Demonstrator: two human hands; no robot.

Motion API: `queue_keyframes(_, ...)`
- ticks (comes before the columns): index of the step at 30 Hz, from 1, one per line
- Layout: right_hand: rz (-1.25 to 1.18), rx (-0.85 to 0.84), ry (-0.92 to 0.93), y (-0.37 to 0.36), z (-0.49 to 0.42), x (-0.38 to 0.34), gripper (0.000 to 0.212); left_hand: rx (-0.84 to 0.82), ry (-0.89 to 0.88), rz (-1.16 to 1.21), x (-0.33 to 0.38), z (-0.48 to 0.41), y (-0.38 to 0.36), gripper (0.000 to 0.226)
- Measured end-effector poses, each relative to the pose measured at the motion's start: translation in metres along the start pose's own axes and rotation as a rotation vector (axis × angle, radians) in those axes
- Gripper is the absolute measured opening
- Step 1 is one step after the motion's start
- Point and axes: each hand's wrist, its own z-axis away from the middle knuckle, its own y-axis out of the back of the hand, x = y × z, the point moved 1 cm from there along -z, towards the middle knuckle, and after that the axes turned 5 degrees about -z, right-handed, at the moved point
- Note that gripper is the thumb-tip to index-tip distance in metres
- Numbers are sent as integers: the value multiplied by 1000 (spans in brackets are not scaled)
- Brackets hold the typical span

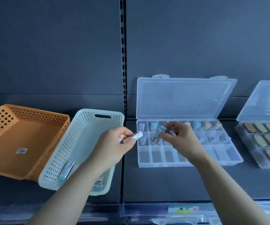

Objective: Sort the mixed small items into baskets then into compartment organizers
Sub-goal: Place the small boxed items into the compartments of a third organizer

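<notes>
My left hand [114,143] grips a small white-capped tube [135,136] just left of the clear compartment organizer [187,163], whose lid stands open. My right hand [181,140] hovers over the organizer's middle cells, holding a teal-capped tube [158,133] and a purple-capped one [172,132]. Several capped tubes lie in the organizer's back and middle rows; the front row looks bare. The pale green basket [85,120] under my left forearm holds a teal-capped tube [66,171] and another item partly hidden by my arm.
An orange basket [33,117] with only a sticker inside sits at the far left, touching the green one. A second open organizer [261,163] with tan and green oblong pieces lies at the right edge. A dark shelf back panel rises behind; the shelf's front rail [183,209] carries a label.
</notes>
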Motion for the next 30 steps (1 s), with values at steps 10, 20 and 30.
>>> queue_keyframes(10,121,-72,68,25,6,37,10,-176,-68,-573,3,-21,-54,23)
queue_keyframes(20,159,-95,180,13,2,48,7,-247,-27,-675,9,-28,-70,9)
queue_keyframes(30,604,-223,319,1,7,49,15,-244,34,-457,1,-21,-60,35)
